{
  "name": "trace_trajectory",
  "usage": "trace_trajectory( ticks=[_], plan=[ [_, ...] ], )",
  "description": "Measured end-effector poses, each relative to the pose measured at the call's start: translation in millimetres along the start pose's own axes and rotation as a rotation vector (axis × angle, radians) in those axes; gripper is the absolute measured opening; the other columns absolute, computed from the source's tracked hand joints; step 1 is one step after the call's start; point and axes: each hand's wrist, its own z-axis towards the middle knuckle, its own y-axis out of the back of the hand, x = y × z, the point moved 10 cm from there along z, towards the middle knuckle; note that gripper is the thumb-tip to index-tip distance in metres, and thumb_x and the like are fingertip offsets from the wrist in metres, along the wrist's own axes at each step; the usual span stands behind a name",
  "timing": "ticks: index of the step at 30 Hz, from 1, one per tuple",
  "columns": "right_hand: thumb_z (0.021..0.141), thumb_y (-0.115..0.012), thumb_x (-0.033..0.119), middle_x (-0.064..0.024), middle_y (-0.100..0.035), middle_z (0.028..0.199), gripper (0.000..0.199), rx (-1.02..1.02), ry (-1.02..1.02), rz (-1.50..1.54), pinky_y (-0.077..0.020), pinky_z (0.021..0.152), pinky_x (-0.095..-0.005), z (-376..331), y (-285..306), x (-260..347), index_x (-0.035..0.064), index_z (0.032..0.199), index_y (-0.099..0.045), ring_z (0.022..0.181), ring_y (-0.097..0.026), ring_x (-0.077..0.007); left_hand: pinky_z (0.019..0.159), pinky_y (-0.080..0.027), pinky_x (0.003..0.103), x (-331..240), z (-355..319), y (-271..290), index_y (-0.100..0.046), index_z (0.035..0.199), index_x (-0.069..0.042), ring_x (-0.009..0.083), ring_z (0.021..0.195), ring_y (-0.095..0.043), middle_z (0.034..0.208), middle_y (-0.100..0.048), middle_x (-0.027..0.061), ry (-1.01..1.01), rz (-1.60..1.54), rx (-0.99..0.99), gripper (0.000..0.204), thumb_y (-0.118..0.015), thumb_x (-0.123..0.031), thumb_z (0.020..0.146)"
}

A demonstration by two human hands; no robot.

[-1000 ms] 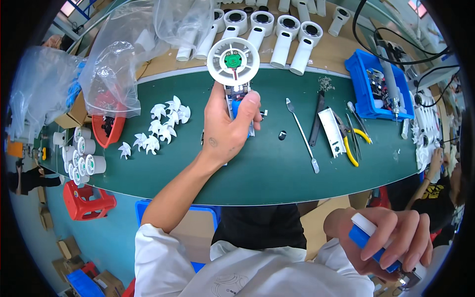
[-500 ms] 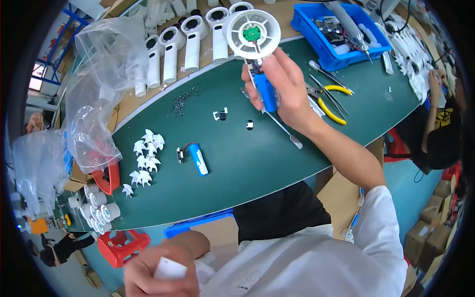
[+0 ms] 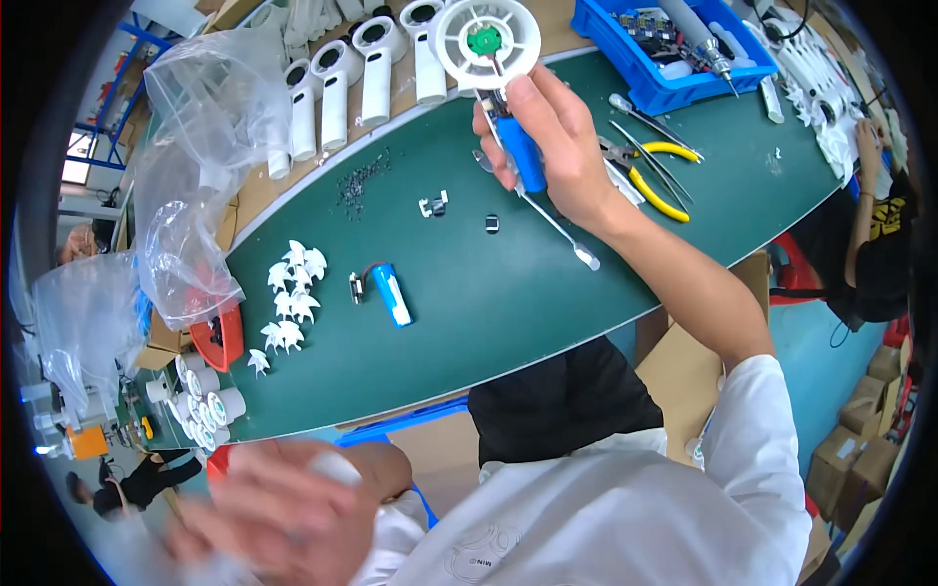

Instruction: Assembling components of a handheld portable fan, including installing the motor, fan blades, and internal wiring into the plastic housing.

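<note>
Above the bench's far edge, my right hand (image 3: pixel 572 146) grips an open white handheld fan (image 3: pixel 523 47) from the right. Its round ribbed head shows a green circuit board (image 3: pixel 484 40), and a blue battery (image 3: pixel 520 156) lies exposed in its handle. At the lower left, my left hand (image 3: pixel 283 508) is raised off the bench and smeared by motion. A blurred whitish patch shows beside its fingers; whether they hold it I cannot make out. On the green bench lie a loose blue battery (image 3: pixel 393 295) wired to a small part, and white fan blades (image 3: pixel 293 278).
Small black-and-white parts (image 3: pixel 434 204) and scattered black bits (image 3: pixel 362 184) lie mid-bench. Yellow-handled pliers (image 3: pixel 660 200) and tweezers rest right of my hand, below a blue bin (image 3: pixel 650 83). White fans (image 3: pixel 376 83) line the back; plastic bags (image 3: pixel 191 186) stand left. A co-worker (image 3: pixel 865 234) sits at right.
My left hand has swung left and blurred; the white piece earlier in its fingers no longer shows clearly. My right hand still holds the fan, slightly higher and farther left in view.
</note>
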Motion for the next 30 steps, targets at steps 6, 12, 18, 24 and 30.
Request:
trace_trajectory(
  ticks=[6,12,18,24,30],
  plan=[
    [0.100,-0.038,0.048,-0.0104,-0.056,0.081,0.054,0.071,-0.047,0.140,-0.0410,0.042,-0.0248,-13,-10,16,-0.0021,0.119,-0.047,0.054,-0.050,-0.0109,0.052,-0.046,0.033,119,-46,-61,-0.044,0.126,-0.004,0.0226,0.069,-0.057,0.102,-0.054,0.0098,0.560,-0.600,0.513,0.060,-0.056,-0.051,0.091],
    [0.080,-0.072,0.025,0.0040,-0.058,0.071,0.019,0.243,1.316,0.567,-0.0457,0.054,-0.0199,-174,6,178,0.0122,0.090,-0.063,0.060,-0.056,-0.0056,0.048,-0.047,0.024,198,-96,-108,-0.051,0.109,0.001,0.0110,0.056,-0.055,0.076,-0.057,0.0064,0.922,-0.275,0.517,0.044,-0.039,-0.041,0.101],
    [0.074,-0.075,0.030,-0.0017,-0.054,0.068,0.037,0.092,1.408,0.382,-0.0451,0.047,-0.0214,-174,-30,204,0.0014,0.090,-0.057,0.054,-0.053,-0.0085,0.048,-0.046,0.023,206,-106,-104,-0.048,0.110,0.001,0.0092,0.057,-0.053,0.077,-0.055,0.0048,0.899,-0.268,0.545,0.040,-0.049,-0.037,0.098],
    [0.071,-0.076,0.028,0.0020,-0.056,0.071,0.046,-0.194,0.886,0.109,-0.0409,0.046,-0.0202,-135,-29,188,0.0058,0.103,-0.052,0.051,-0.050,-0.0063,0.048,-0.047,0.023,209,-102,-100,-0.049,0.111,0.001,0.0076,0.055,-0.052,0.071,-0.054,0.0016,0.889,-0.208,0.562,0.037,-0.063,-0.027,0.091],
    [0.070,-0.074,0.023,0.0059,-0.059,0.075,0.039,-0.221,0.904,0.075,-0.0401,0.053,-0.0201,-144,-38,197,0.0082,0.101,-0.057,0.054,-0.052,-0.0051,0.047,-0.047,0.024,209,-100,-100,-0.050,0.109,0.001,0.0077,0.054,-0.053,0.070,-0.054,0.0019,0.874,-0.193,0.543,0.035,-0.063,-0.026,0.091]
  ],
)
